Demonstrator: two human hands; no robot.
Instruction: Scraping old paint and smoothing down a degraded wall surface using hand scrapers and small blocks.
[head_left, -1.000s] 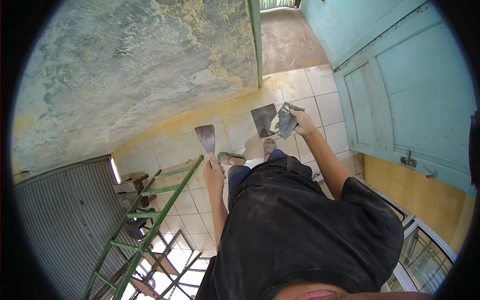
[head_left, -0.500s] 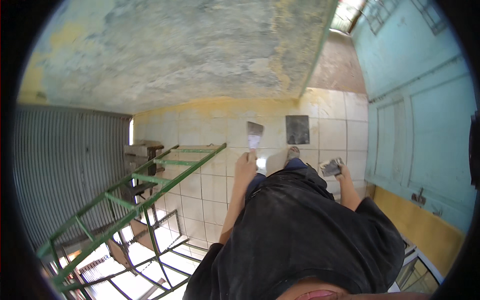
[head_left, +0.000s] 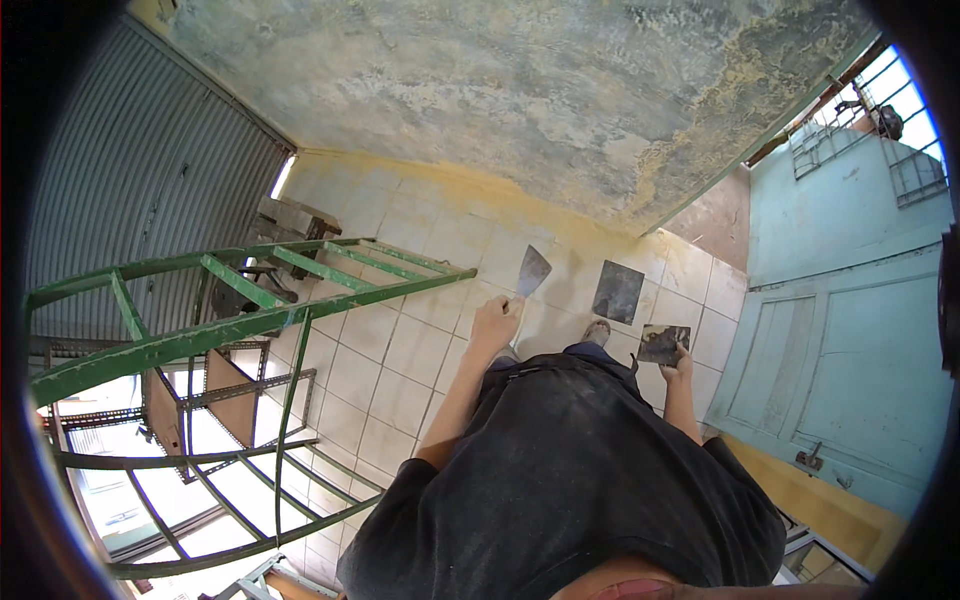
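My left hand (head_left: 495,322) is closed round the handle of a wide-bladed putty knife (head_left: 534,271). Its flared metal blade points away from me, over the tiled floor. On the right, my right hand (head_left: 680,367) grips the edge of a dark square sheet (head_left: 660,344) with pale smears on its face; the material is not clear. A similar dark square sheet (head_left: 619,292) lies flat on the tiles between the two hands, just beyond my foot (head_left: 597,331).
Ahead rises a wall (head_left: 500,110) with patchy grey and yellow plaster. A green metal ladder (head_left: 330,305) stands at my left, near metal shelving (head_left: 230,400) and a corrugated shutter (head_left: 150,150). To the right is a pale blue door (head_left: 830,350).
The view has turned, so the ladder and wall appear tilted. My right hand's sheet now shows its face flatter and wider. Both hands keep their hold.
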